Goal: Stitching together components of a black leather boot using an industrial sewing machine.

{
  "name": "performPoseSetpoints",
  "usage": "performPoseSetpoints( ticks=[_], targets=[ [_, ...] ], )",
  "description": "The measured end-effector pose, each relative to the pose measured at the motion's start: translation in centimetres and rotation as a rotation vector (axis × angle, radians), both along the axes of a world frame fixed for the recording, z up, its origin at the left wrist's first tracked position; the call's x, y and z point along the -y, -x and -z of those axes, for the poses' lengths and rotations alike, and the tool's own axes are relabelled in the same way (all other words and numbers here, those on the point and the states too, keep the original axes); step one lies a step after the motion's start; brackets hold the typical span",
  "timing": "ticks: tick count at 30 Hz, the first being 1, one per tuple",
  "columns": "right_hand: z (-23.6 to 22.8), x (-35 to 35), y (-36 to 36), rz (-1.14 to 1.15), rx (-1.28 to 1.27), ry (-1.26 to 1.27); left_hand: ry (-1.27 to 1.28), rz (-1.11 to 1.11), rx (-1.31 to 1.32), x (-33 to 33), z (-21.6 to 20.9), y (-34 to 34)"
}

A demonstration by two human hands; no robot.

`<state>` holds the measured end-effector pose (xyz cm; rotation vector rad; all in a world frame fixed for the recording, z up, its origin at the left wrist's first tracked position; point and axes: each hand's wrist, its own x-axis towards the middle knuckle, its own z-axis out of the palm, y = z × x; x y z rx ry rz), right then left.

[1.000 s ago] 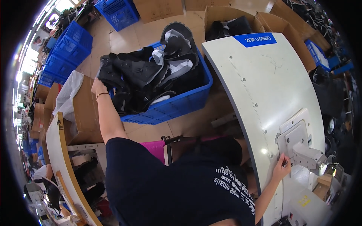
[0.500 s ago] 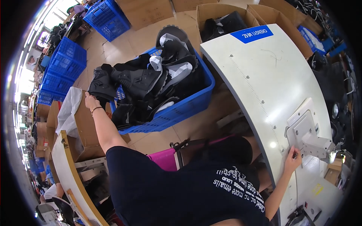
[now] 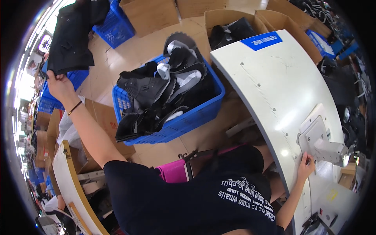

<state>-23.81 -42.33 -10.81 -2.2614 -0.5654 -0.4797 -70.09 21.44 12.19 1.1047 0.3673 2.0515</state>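
Observation:
My left hand [image 3: 60,86], stretched out to the far left, pinches the lower edge of a black shoe upper [image 3: 72,43]. The upper is held up off the floor, with its top running toward the frame's edge. To its right stands a blue plastic basket [image 3: 196,123] heaped with black and dark grey shoe uppers [image 3: 147,88], some showing white lining and toothed edges. My right hand [image 3: 306,166] rests on the white machine table [image 3: 260,84] beside a sewing machine's metal plate [image 3: 315,131]. Its fingers are curled around something small and dark that I cannot make out.
Open cardboard boxes [image 3: 233,17] with dark pieces stand beyond the table. Another blue basket [image 3: 117,31] is at the far left. A cardboard box [image 3: 102,117] with white plastic sits below my left forearm, beside a yellow-edged board [image 3: 74,184]. A pink object [image 3: 172,171] lies near my lap.
My left hand has lifted the shoe upper out of the basket's left side and carried it up and to the left. My right hand has stayed nearly in place.

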Motion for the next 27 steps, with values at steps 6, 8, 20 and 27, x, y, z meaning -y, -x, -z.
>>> performPoseSetpoints(
  ticks=[6, 8, 20, 27],
  targets=[
    [-0.7, -0.5, 0.8, -0.006, 0.030, -0.048, 0.136, 0.795, 0.175, 3.4, -1.8, -7.8],
    [-0.9, -0.4, 0.9, -0.060, -0.054, -0.077, 0.329, 0.929, 0.171, 4.9, -1.4, -11.9],
    [-4.3, -2.6, 2.8, -0.228, -0.089, -0.110, 0.633, 1.257, -0.215, 19.4, 1.8, -31.0],
    [-2.8, -1.2, 2.3, -0.254, -0.104, -0.143, 0.657, 1.246, -0.232, 22.6, 0.6, -32.9]
  ],
)
